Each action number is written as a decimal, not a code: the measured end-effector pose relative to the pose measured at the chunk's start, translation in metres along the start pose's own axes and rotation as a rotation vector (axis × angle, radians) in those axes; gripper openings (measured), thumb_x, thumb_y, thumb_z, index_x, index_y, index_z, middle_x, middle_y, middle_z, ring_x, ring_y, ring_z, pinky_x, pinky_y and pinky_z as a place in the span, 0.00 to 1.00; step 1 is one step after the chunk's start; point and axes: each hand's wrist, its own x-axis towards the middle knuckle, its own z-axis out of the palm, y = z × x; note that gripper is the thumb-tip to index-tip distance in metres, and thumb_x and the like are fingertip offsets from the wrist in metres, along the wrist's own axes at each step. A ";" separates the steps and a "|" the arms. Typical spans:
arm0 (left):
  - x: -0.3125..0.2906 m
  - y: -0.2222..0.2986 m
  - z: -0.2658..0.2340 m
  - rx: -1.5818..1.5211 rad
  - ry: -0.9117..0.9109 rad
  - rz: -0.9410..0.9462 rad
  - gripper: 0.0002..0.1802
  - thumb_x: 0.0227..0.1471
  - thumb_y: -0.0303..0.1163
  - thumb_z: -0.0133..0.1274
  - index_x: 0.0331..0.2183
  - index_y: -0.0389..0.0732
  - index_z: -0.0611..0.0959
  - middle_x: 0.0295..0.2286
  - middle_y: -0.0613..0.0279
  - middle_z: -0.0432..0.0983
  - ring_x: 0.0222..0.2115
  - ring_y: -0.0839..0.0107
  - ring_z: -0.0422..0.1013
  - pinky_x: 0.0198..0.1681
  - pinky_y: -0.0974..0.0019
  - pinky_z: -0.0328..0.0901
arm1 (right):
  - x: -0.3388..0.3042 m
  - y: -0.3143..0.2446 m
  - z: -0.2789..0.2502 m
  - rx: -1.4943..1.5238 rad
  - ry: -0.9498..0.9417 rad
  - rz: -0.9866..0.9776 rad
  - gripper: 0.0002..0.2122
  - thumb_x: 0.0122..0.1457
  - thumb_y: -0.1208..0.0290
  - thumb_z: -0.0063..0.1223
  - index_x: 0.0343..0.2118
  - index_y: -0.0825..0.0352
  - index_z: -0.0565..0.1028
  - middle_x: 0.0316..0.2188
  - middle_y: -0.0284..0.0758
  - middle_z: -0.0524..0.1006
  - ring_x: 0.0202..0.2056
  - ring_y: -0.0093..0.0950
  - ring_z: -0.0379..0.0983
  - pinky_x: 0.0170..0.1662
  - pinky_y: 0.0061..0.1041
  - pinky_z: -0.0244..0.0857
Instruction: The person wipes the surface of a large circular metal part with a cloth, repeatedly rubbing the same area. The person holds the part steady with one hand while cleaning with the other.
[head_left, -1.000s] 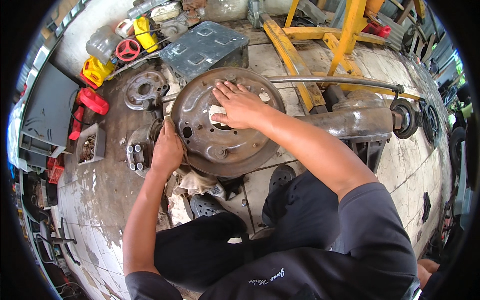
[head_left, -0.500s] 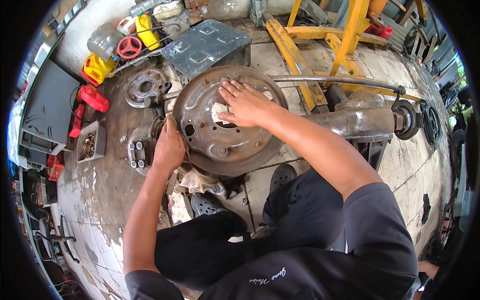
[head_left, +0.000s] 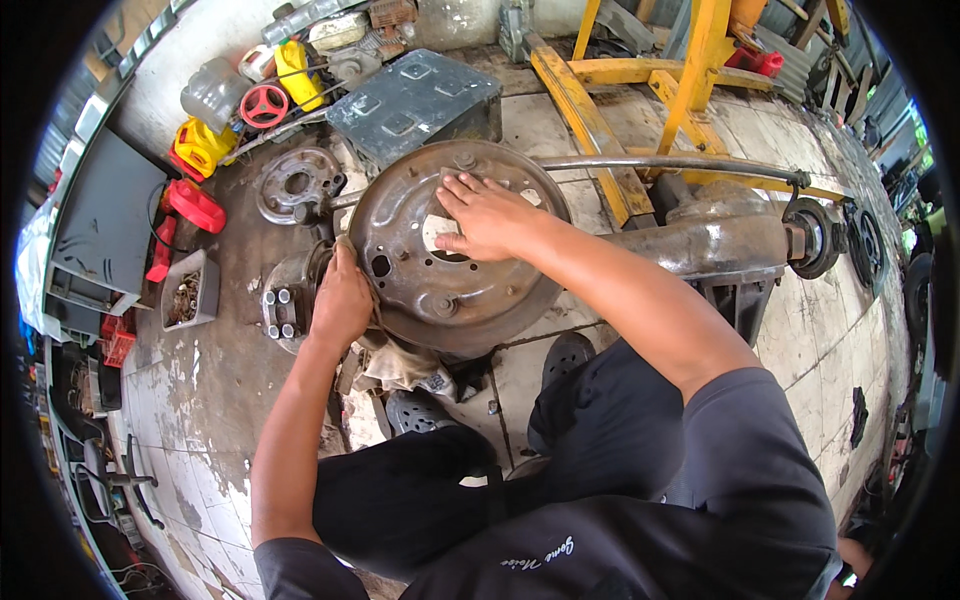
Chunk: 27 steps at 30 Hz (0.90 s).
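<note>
A large round brake backing plate (head_left: pixel 450 305), brown and rust-stained with several holes, is tilted up in front of me. My left hand (head_left: pixel 343 298) is closed round its left rim, the fingertips partly hidden behind the edge. Flat across the plate's upper middle lies my right hand (head_left: pixel 483 215), fingers stretched out beside the large centre opening. A small brownish patch shows at those fingertips; I cannot tell whether it is a sheet or part of the plate. Left of the plate sits a metal hub part (head_left: pixel 285 305) with several bright bolt heads.
An axle housing (head_left: pixel 690 248) extends right, below a long metal bar (head_left: pixel 680 161). Behind stand a dark metal box (head_left: pixel 415 100) and a yellow frame (head_left: pixel 600 130). A second round plate (head_left: pixel 297 187) and a grey bin of small parts (head_left: pixel 190 290) lie left. A crumpled cloth (head_left: pixel 395 368) is below the plate.
My right hand has slid slightly down and to the right over the plate. My left hand keeps its hold on the rim. The whole view has shifted slightly.
</note>
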 end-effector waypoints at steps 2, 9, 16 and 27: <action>0.002 -0.002 0.000 0.013 0.016 0.015 0.30 0.62 0.30 0.35 0.61 0.25 0.54 0.57 0.31 0.59 0.57 0.41 0.59 0.60 0.53 0.57 | -0.003 0.002 0.002 0.006 0.005 -0.029 0.38 0.65 0.41 0.33 0.67 0.71 0.51 0.69 0.46 0.45 0.69 0.42 0.41 0.70 0.38 0.39; 0.000 -0.002 0.002 -0.006 0.011 0.009 0.30 0.62 0.30 0.35 0.61 0.25 0.54 0.56 0.29 0.59 0.57 0.40 0.60 0.60 0.53 0.58 | 0.002 0.002 0.004 -0.016 0.020 -0.023 0.38 0.66 0.41 0.32 0.67 0.71 0.50 0.69 0.46 0.45 0.69 0.42 0.41 0.70 0.38 0.38; 0.002 -0.010 0.008 0.006 0.096 0.083 0.29 0.59 0.29 0.38 0.59 0.24 0.57 0.50 0.27 0.65 0.49 0.35 0.66 0.54 0.48 0.63 | 0.003 0.004 0.005 -0.020 0.025 -0.027 0.38 0.66 0.41 0.31 0.67 0.71 0.49 0.69 0.46 0.44 0.70 0.42 0.41 0.70 0.37 0.38; -0.001 -0.001 0.003 0.001 0.023 0.024 0.30 0.62 0.29 0.35 0.61 0.24 0.54 0.56 0.28 0.59 0.56 0.39 0.60 0.59 0.52 0.58 | 0.002 0.003 0.005 0.003 0.032 -0.022 0.38 0.65 0.42 0.34 0.67 0.70 0.50 0.69 0.45 0.47 0.70 0.40 0.41 0.70 0.39 0.40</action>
